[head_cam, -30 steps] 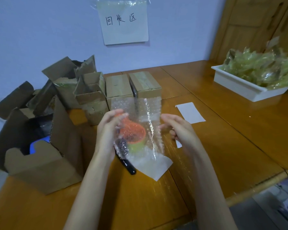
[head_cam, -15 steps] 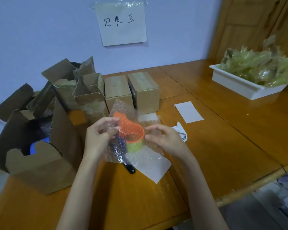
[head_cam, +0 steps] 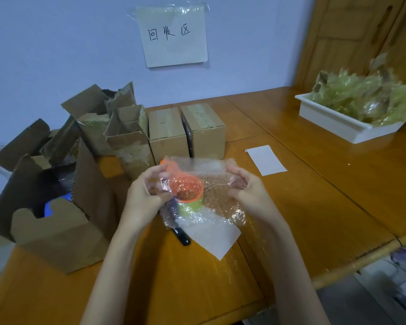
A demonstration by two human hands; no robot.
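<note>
far left: an open cardboard box (head_cam: 56, 231) stands on the wooden table (head_cam: 326, 207), with something blue showing inside it. behind it lies a heap of torn boxes (head_cam: 99, 123), and just to the right of the heap two sealed boxes (head_cam: 167, 130) stand side by side against the wall.

centre: the left hand (head_cam: 148, 195) has its fingers curled and pinches the left edge of the bubble wrap (head_cam: 218, 184). the wrap is held just above the table between the two hands. inside it sits an orange scoop (head_cam: 185, 186), mouth up, on top of a green cup (head_cam: 189, 206) – both are seen through the film, close to the left hand. below the wrap a black pen (head_cam: 182, 236) lies on the table, touching a white sheet (head_cam: 216, 238).

the right hand (head_cam: 246, 186) grips the right edge of the wrap, fingers curled round the film.

right: a white slip (head_cam: 265, 159) lies flat on the table beyond the right hand. far right, well apart, a white tray (head_cam: 338, 125) holds a pile of yellowish wrappers (head_cam: 366, 99).
</note>
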